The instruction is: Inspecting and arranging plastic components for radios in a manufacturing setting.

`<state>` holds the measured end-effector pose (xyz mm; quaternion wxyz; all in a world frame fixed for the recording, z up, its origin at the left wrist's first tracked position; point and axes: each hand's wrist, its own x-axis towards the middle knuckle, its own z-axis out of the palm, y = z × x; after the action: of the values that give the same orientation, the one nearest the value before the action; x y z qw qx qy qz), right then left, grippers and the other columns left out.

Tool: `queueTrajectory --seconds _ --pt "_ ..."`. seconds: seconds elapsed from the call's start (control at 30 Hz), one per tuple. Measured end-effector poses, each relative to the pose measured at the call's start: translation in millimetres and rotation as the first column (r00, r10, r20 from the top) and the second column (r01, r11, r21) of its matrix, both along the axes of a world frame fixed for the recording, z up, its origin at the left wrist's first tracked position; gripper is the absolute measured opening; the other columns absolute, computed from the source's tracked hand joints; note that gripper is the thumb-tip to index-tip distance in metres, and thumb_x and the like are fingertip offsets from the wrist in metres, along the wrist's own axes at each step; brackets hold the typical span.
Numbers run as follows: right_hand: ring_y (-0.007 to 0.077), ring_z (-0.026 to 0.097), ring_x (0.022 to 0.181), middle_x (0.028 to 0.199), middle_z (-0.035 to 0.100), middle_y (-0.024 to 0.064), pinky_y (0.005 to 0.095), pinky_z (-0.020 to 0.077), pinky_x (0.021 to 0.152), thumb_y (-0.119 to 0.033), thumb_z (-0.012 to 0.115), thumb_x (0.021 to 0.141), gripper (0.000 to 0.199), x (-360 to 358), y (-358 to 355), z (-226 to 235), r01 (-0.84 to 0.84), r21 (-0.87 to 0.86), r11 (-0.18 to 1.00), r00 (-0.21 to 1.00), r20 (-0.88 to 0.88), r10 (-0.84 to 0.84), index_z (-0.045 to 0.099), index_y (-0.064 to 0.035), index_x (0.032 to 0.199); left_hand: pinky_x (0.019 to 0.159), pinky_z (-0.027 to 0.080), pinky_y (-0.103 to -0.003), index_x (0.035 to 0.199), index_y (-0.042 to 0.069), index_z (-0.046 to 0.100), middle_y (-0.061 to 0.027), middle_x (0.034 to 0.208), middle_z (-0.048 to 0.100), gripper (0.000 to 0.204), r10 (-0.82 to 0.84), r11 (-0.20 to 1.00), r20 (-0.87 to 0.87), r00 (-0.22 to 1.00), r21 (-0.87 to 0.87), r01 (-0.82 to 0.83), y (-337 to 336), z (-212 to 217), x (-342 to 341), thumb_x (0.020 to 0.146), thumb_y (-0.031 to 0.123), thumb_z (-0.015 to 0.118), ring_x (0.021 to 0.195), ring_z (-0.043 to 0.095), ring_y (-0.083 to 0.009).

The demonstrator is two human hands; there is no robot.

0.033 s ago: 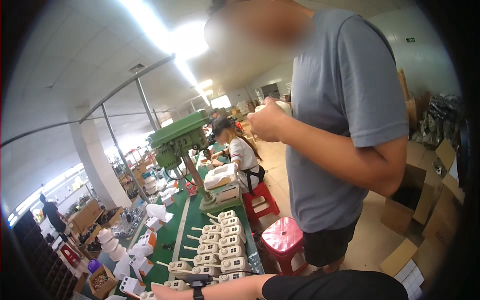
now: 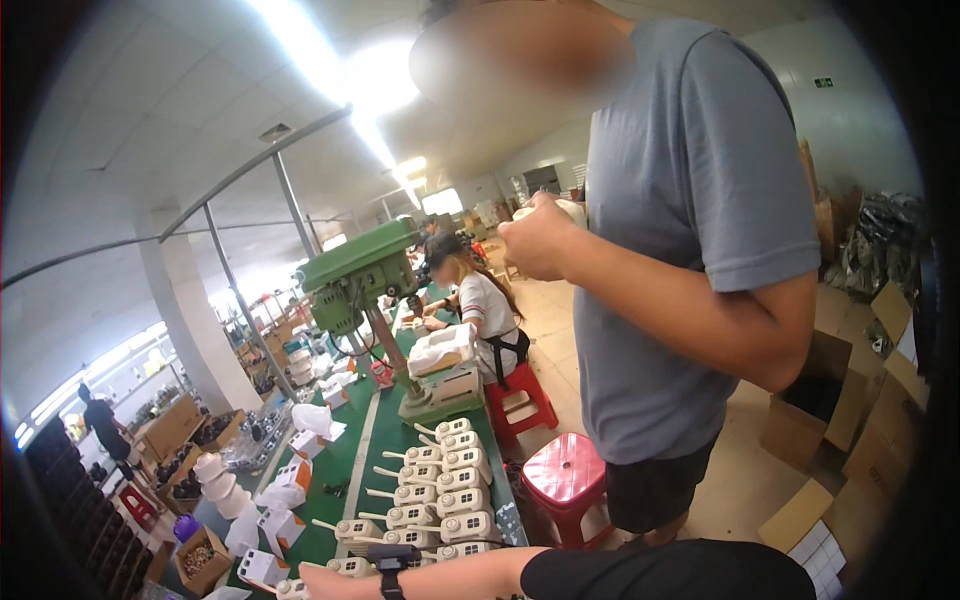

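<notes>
My right hand (image 2: 328,583) reaches in from the lower right, with a black band on the wrist. Its fingers are mostly cut off by the lower edge, so their grip does not show. Close beside the fingertips is a cream plastic housing (image 2: 291,590), partly out of view. More cream housings (image 2: 463,501), each with a dark four-part window and some with a thin stick-like arm, lie in rows on the green bench just beyond my forearm. My left hand is out of view.
A green drill press (image 2: 358,270) stands on the bench (image 2: 345,455) beyond the rows. Small white-and-orange boxes (image 2: 283,527) line its left side. Close on the right, a person in a grey shirt (image 2: 650,260) holds a cream part (image 2: 570,212). A red stool (image 2: 563,470) and cartons stand nearby.
</notes>
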<state>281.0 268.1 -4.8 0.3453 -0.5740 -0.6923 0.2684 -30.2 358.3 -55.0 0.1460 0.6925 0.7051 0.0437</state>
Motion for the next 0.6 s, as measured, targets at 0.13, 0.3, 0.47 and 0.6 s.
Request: queueTrajectory --seconds 0.13,0.3,0.47,0.6 --pt "0.0285 0.056 0.064 0.072 0.059 0.0187 0.0378 0.0448 0.055 -0.025 0.064 0.076 0.039 -15 29 -7 0.044 0.137 0.990 0.998 0.033 -0.049 0.055 0.0080 0.093 0.071 0.041 -0.030 0.120 0.001 0.045 -0.0141 0.105 0.055 0.057 0.041 0.999 0.014 0.999 -0.020 -0.041 -1 -8 -10 0.080 0.039 0.056 0.084 0.051 -0.0191" --pt "0.0296 0.053 0.099 0.108 0.052 0.0200 0.0356 0.0443 0.081 -0.035 0.061 0.075 0.056 -56 77 -9 0.161 0.040 0.986 0.987 -0.014 -0.160 0.044 -0.0003 0.114 0.067 0.042 -0.030 0.118 0.001 0.048 -0.0148 0.104 0.056 0.059 0.099 0.994 0.040 0.994 -0.046 -0.097 2 -22 -33 0.078 0.043 0.057 0.079 0.051 -0.0195" --pt "0.0273 0.052 0.100 0.109 0.052 0.0181 0.0348 0.0423 0.084 -0.036 0.060 0.076 0.056 -81 101 -13 0.112 0.015 0.994 0.993 -0.037 -0.111 0.043 -0.0002 0.116 0.063 0.043 -0.030 0.117 0.001 0.051 -0.0155 0.103 0.056 0.062 0.141 0.984 0.167 0.976 -0.136 -0.118 -11 -23 -42 0.076 0.048 0.059 0.075 0.052 -0.0199" --pt "0.0255 0.050 0.101 0.109 0.052 0.0166 0.0342 0.0408 0.085 -0.036 0.060 0.077 0.057 -88 101 -6 0.076 0.041 0.996 0.994 -0.079 -0.073 0.042 0.0000 0.117 0.060 0.042 -0.030 0.115 -0.001 0.052 -0.0153 0.101 0.057 0.061 0.195 0.980 0.503 0.842 -0.134 -0.147 -55 17 -30 0.078 0.048 0.056 0.073 0.052 -0.0211"
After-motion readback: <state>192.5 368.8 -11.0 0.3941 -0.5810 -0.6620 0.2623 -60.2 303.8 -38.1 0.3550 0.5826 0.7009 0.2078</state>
